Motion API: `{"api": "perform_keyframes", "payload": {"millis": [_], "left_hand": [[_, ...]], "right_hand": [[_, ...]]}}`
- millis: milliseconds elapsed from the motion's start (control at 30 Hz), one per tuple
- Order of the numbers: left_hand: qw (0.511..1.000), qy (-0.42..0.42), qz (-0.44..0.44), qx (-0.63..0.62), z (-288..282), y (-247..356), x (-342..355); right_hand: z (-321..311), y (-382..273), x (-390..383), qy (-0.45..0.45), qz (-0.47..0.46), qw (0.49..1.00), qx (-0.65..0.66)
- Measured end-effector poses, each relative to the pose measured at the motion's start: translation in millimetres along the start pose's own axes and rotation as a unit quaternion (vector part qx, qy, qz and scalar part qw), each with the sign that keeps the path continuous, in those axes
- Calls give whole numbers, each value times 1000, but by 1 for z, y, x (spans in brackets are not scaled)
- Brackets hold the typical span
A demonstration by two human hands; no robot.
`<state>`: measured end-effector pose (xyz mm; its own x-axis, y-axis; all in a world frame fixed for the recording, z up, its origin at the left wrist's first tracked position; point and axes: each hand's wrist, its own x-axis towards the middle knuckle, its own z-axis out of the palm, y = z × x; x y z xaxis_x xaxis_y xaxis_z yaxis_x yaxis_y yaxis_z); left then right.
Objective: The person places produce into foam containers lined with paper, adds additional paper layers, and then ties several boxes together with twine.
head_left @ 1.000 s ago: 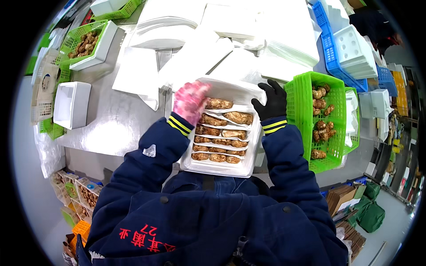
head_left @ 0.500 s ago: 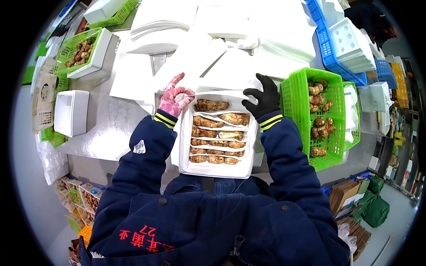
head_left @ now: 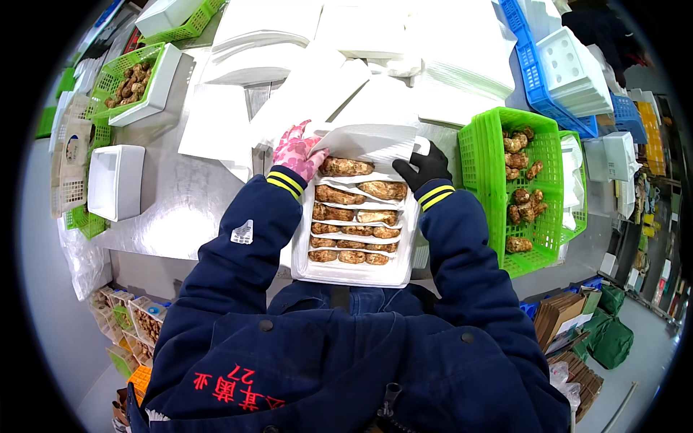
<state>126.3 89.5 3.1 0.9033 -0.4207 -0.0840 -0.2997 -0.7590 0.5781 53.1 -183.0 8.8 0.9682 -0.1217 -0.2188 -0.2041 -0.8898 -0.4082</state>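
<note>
Brown elongated mushrooms (head_left: pixel 356 231) are set in rows inside a white rectangular foam box (head_left: pixel 351 275), left of green rectangular plastic baskets (head_left: pixel 482 159).

The raised thin white sheet (head_left: pixel 369 141) hides the far wall of the white rectangular foam box (head_left: pixel 351 276). At the sheet's left end, the left hand in a pink patterned glove (head_left: pixel 294 153) shows too little fingertip to tell its grip; at the right end, the fingertips of the right hand in a black glove (head_left: pixel 427 167) are partly covered. The lower edge crops the navy padded jacket (head_left: pixel 346 361). Far right, a dark-clothed person (head_left: pixel 600 40) is too dim to make out.
</note>
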Motion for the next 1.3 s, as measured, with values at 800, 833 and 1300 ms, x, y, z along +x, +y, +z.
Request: {"api": "perform_keyframes", "payload": {"millis": [800,833,1300], "left_hand": [[958,22,261,119,8,53,-12],[956,2,259,137,19,52,-5],[933,-228,150,234,12,53,32]], "right_hand": [[-17,-32,14,-164,182,959,-142],[-19,-31,14,-160,185,958,-147],[17,-78,-4,52,-109,966,-228]]}}
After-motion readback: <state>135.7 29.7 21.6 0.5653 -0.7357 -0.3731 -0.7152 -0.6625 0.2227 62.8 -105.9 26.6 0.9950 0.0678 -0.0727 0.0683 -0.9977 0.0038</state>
